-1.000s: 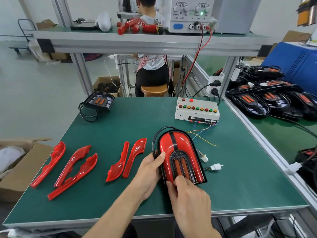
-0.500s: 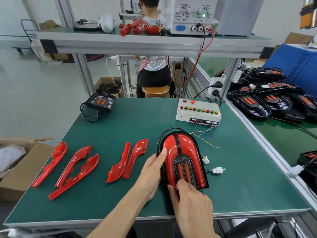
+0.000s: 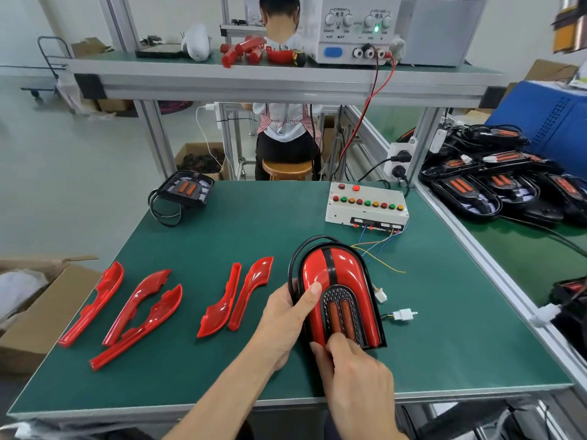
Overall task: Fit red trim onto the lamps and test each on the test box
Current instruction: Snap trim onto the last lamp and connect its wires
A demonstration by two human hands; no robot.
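Green bench [image 3: 190, 236] carries all. Lamp [image 3: 336, 287] sits near front edge, just short of test box [image 3: 365, 206], red trim on. Loose trim pieces [image 3: 235, 296] wait left of lamp. Left hand [image 3: 286, 315] curls round lamp's left side, thumb on top, steadying. Right hand [image 3: 352, 373] curled, fingertips pressing lamp's near end, likely seating trim.

My left hand [image 3: 287, 315] grips the red-trimmed lamp [image 3: 338, 290] near the table's [image 3: 222, 230] front edge, thumb on its trim, while my right hand [image 3: 355, 373] presses its near end. Five loose red trim pieces [image 3: 143, 308] lie toward the left edge; the test box [image 3: 365, 206] sits near the back edge.
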